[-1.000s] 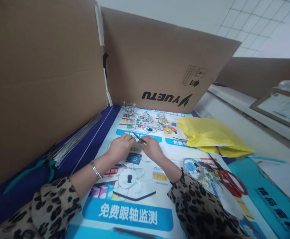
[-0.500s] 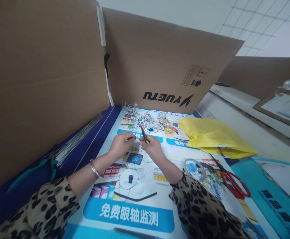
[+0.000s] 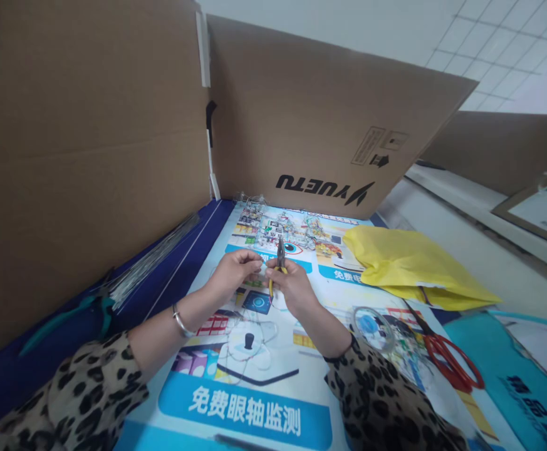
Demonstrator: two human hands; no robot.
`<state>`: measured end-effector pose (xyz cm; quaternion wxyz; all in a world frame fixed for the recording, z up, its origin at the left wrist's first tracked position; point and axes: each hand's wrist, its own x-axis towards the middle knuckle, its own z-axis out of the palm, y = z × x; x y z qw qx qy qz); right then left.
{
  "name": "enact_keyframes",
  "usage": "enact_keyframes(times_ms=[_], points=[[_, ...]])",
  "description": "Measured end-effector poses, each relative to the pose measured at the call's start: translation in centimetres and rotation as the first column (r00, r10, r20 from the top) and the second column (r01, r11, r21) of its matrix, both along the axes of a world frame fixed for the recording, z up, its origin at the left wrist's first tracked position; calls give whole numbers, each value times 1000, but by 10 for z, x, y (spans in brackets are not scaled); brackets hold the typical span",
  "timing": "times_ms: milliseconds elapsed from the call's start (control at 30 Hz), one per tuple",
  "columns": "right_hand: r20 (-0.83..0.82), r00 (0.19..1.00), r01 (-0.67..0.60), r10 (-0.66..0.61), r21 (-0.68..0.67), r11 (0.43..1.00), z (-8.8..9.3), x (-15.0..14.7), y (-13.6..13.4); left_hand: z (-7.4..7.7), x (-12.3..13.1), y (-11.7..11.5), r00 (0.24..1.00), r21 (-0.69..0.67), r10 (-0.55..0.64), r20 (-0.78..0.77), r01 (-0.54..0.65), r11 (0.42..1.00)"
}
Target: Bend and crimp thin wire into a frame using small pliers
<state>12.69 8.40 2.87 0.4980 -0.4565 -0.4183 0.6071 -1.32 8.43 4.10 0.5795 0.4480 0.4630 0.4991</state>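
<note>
In the middle of the head view my hands work close together above a printed poster [image 3: 315,388]. My right hand [image 3: 292,285] is closed around small pliers with yellow handles [image 3: 280,260], their dark jaws pointing away from me. My left hand [image 3: 236,272] is pinched, its fingertips almost touching those of the right; whatever lies between them is too small to make out. Thin wire [image 3: 249,363] loops over the poster below the hands. Farther back lies a tangle of fine wire pieces and small coloured bits [image 3: 280,222].
A bundle of straight wires [image 3: 153,260] and teal-handled pliers [image 3: 66,322] lie at left. On the right are a yellow bag [image 3: 409,266], red-handled scissors [image 3: 452,357], a clear round spool [image 3: 371,329] and a teal packet [image 3: 494,369]. Cardboard panels [image 3: 320,113] stand behind and at left.
The pliers in my right hand have turned more upright, and their yellow handles now show. My left fingers have shifted slightly. The whole view has moved a little, with things appearing farther right.
</note>
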Motion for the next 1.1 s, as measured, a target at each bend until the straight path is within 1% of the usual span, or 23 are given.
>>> enact_keyframes(times_ms=[100, 333, 567, 1000, 1100], points=[[-45, 999, -1, 0, -28, 1000, 0, -1, -1, 1, 2, -2, 999, -28, -3, 50, 4, 1000], [-94, 996, -17, 11, -61, 998, -2, -1, -1, -3, 3, -1, 995, -24, -26, 99, 29, 999], [-111, 994, 1, -7, -56, 998, -1, -2, -3, -9, 4, 0, 995, 5, -16, 94, 16, 1000], [-132, 990, 40, -49, -65, 997, 0, -2, -3, -18, 5, -1, 998, 89, -44, 34, 41, 995], [-142, 988, 53, -63, -70, 996, -1, -2, -3, -20, 6, -1, 998, 87, -54, 28, 52, 995]])
